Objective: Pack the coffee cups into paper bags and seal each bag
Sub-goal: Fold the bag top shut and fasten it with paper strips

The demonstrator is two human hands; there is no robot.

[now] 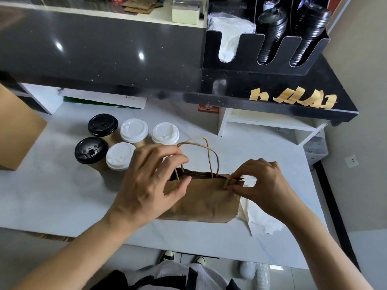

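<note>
Bare surface [52, 195] near-left of bag [201, 199], room to pass. Far-left: five cups [125, 141] clustered tight. Black shelf [209, 93] overhangs far side. Cardboard box [16, 130] blocks left edge.

Brown kraft paper bag [201, 197] at centre, tan twisted handles [209, 155]. White marble-look table [62, 195], faint grey veining. Left of centre: two cups with glossy black lids [102, 124] [91, 150], three with white lids [134, 130] [165, 133] [119, 155]. Black speckled shelf [104, 55] across the top. Tan tape strips [293, 98] at its right edge. Black lid stacks [270, 36] upper right.
</note>
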